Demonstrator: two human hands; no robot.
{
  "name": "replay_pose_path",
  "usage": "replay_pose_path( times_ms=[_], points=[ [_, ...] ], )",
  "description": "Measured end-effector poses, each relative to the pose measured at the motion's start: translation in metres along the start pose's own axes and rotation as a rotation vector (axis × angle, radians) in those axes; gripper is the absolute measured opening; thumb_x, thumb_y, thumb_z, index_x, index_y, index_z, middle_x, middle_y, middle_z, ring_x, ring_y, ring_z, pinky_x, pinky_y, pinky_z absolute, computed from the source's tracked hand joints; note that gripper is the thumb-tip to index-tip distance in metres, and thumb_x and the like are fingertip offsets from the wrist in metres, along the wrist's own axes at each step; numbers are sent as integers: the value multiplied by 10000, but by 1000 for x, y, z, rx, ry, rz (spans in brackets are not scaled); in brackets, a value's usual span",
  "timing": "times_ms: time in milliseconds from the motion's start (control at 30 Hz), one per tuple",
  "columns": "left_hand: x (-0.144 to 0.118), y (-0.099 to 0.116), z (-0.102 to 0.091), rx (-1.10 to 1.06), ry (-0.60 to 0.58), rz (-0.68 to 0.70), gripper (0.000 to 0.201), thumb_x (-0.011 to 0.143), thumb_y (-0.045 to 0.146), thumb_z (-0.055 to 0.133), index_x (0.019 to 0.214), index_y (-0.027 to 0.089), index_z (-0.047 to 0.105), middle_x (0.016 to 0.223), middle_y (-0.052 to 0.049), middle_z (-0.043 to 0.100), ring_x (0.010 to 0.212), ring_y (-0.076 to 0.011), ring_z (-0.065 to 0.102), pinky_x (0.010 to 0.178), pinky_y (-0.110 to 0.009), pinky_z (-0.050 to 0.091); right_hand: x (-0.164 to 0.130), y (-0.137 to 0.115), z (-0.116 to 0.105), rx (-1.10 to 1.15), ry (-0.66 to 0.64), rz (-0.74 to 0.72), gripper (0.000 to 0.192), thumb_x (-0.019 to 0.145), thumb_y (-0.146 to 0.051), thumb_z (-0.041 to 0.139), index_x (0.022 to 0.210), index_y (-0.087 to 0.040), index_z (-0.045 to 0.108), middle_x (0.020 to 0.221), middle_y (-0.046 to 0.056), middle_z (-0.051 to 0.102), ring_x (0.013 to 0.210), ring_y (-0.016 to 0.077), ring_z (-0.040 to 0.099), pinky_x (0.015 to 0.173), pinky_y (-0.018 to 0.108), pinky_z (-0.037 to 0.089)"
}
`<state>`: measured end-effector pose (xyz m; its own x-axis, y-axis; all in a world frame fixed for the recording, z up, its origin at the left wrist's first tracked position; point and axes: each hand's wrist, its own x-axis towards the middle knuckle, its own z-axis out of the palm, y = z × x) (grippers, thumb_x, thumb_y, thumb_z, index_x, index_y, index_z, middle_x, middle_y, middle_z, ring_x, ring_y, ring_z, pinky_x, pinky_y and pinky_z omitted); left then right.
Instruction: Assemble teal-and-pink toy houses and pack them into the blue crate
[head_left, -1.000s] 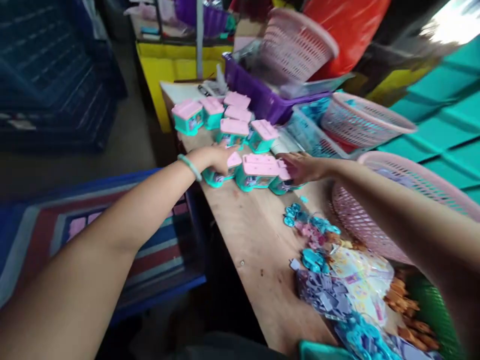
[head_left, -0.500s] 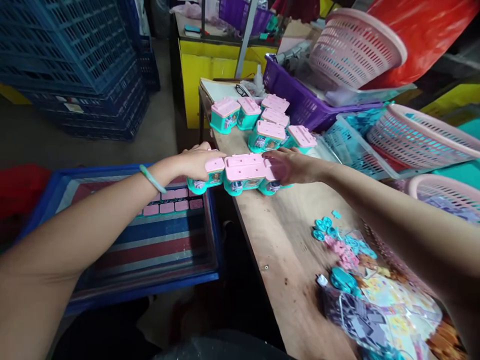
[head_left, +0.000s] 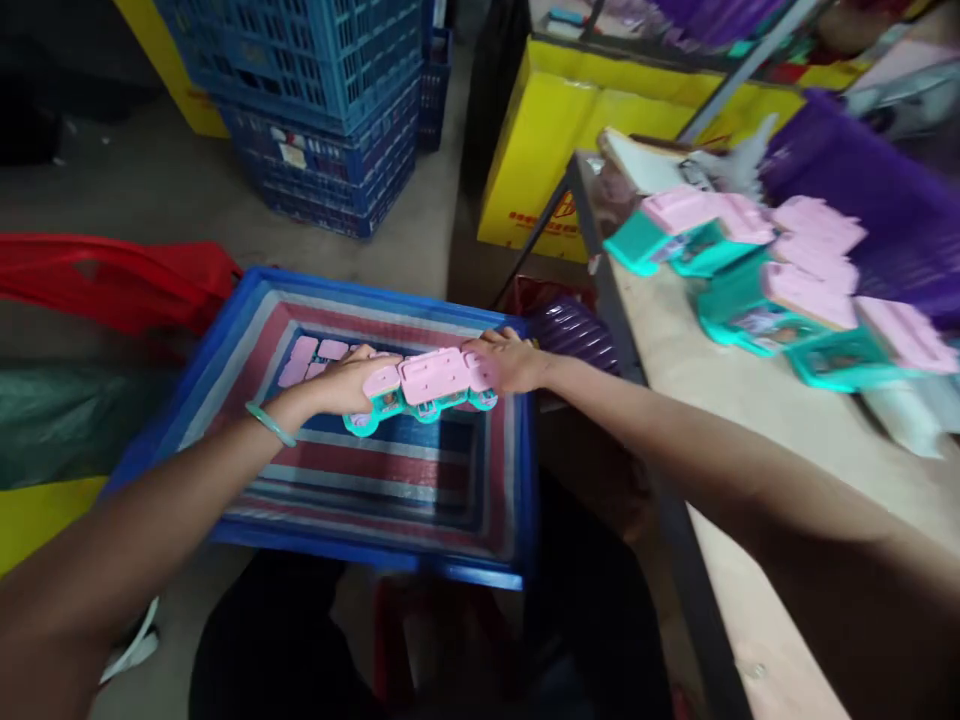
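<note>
A row of three pink-lidded teal plastic toy boxes [head_left: 435, 377] is squeezed end to end between my two hands, over the lined blue crate [head_left: 484, 570]. My left hand [head_left: 352, 385], with a pale green bangle at its wrist, grips the left end. On the right end, my right hand [head_left: 506, 360] presses with its fingers wrapped over the box. Printed pictures show on the near sides of the held boxes. Behind them, more pink-lidded boxes [head_left: 302, 355] sit in rows inside the crate, partly hidden by my left hand.
On the wooden table [head_left: 675, 340] at right stand several more pink-lidded boxes [head_left: 806, 295], beside a purple basket [head_left: 862, 200]. Stacked blue crates [head_left: 330, 150] rise behind the lined crate. A red plastic stool or chair [head_left: 150, 285] is at left, a yellow carton [head_left: 532, 150] at the back.
Both hands have carried the three boxes left, off the table edge and over the lined crate. The view has turned left with them.
</note>
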<state>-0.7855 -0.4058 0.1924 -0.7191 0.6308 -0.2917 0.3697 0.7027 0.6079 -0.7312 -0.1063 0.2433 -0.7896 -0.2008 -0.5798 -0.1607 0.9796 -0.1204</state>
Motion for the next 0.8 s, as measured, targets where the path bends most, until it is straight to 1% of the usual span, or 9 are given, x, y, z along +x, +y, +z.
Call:
replay_pose_path(
  times_ms=[133, 233, 367, 467, 533, 600, 667, 733, 800],
  points=[
    [-13, -93, 95, -19, -160, -90, 761, 626, 379, 833, 1356, 425, 628, 1259, -18, 640, 1195, -313, 573, 1000, -375, 481, 76, -25, 113, 79, -156, -19, 848, 735, -186, 713, 1510, -354, 413, 1505, 109, 444, 1375, 406, 354, 1027, 557, 431],
    [-14, -148, 177, -29, -256, -145, 832, 619, 250, 825, 1393, 444, 590, 1345, -49, 589, 1256, -343, 552, 1016, -444, 483, 118, -32, 210, 107, -260, -12, 745, 806, -198, 657, 1505, -334, 438, 1486, 123, 478, 1348, 373, 405, 1006, 506, 448],
    [3, -198, 278, -34, -372, -188, 797, 702, 163, 791, 1433, 377, 557, 1458, -97, 523, 1310, -370, 522, 1042, -554, 460, 154, -28, 322, 133, -337, 45, 649, 908, -205, 543, 1536, -299, 412, 1528, 136, 456, 1376, 366, 396, 1003, 491, 453],
    [26, -219, 337, -41, -409, -202, 627, 866, 265, 730, 1457, 268, 521, 1525, -122, 466, 1343, -364, 487, 1093, -616, 408, 170, -17, 383, 134, -352, 123, 643, 939, -188, 490, 1567, -265, 375, 1579, 155, 403, 1411, 363, 365, 1080, 505, 402],
    [40, -228, 364, -52, -404, -199, 575, 922, 302, 686, 1465, 247, 503, 1560, -120, 433, 1383, -360, 448, 1141, -636, 351, 175, -9, 412, 129, -365, 182, 647, 948, -203, 490, 1580, -228, 356, 1590, 181, 385, 1419, 363, 368, 1136, 524, 347],
    [49, -235, 381, -66, -378, -207, 553, 940, 271, 653, 1471, 256, 500, 1581, -117, 413, 1428, -369, 398, 1190, -671, 246, 177, -6, 433, 119, -382, 237, 740, 925, -283, 575, 1606, -203, 297, 1612, 207, 344, 1463, 396, 319, 1168, 590, 288],
    [53, -242, 388, -82, -335, -238, 558, 944, 195, 597, 1485, 286, 496, 1606, -129, 384, 1474, -388, 336, 1214, -704, 105, 178, -10, 447, 101, -384, 275, 965, 851, -409, 698, 1639, -205, 180, 1673, 210, 221, 1537, 433, 159, 1187, 674, 191],
    [51, -246, 389, -103, -288, -278, 619, 923, 129, 548, 1507, 321, 476, 1644, -141, 330, 1527, -406, 243, 1209, -718, -2, 184, -22, 453, 138, -332, 251, 1129, 780, -488, 768, 1649, -211, 103, 1713, 187, 98, 1573, 421, -12, 1207, 701, 54],
    [47, -247, 387, -140, -252, -300, 685, 891, 100, 537, 1526, 340, 448, 1686, -133, 268, 1574, -396, 129, 1210, -707, -42, 195, -38, 455, 275, -251, 190, 1088, 778, -452, 773, 1638, -198, 155, 1708, 192, 136, 1581, 399, -39, 1215, 680, -46]
  ],
)
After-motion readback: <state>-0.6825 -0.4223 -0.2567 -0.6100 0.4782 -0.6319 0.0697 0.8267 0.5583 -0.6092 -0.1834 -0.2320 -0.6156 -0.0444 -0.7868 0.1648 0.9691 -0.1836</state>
